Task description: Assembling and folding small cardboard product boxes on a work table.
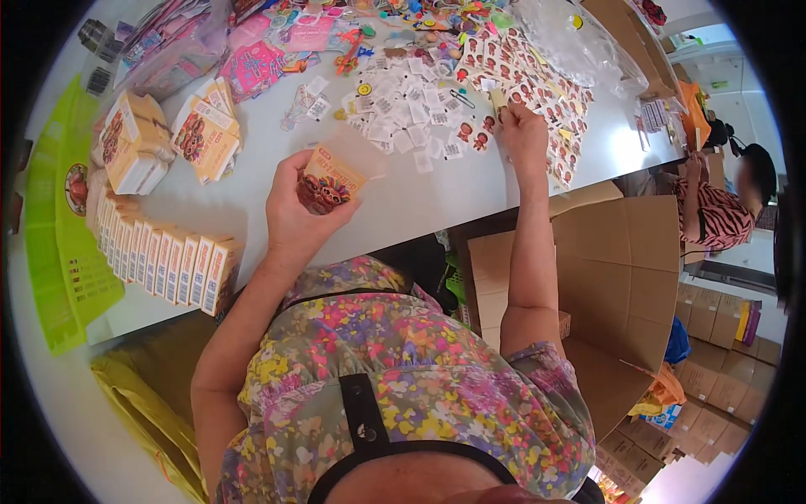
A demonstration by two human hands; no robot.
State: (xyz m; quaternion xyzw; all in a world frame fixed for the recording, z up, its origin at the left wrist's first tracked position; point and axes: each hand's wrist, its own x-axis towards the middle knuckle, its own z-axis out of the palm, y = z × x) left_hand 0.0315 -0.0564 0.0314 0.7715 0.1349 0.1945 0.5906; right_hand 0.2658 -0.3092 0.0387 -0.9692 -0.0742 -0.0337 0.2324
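My left hand is wrapped round a small yellow-orange printed box with a cartoon picture on its front, tilted above the table. A pale, see-through flap seems to stand at its top. Over the right part of the table my right hand pinches a small yellowish piece, too small to name. Beneath and beside that hand lie many small stickers with brown cartoon figures. Between my hands a heap of small white labels with barcodes is spread out.
Filled boxes stand in a row at the left, with stacked flat cartons behind. A green plastic basket borders the table. Colourful small toys lie at the back. A large cardboard box is at right; another person sits beyond.
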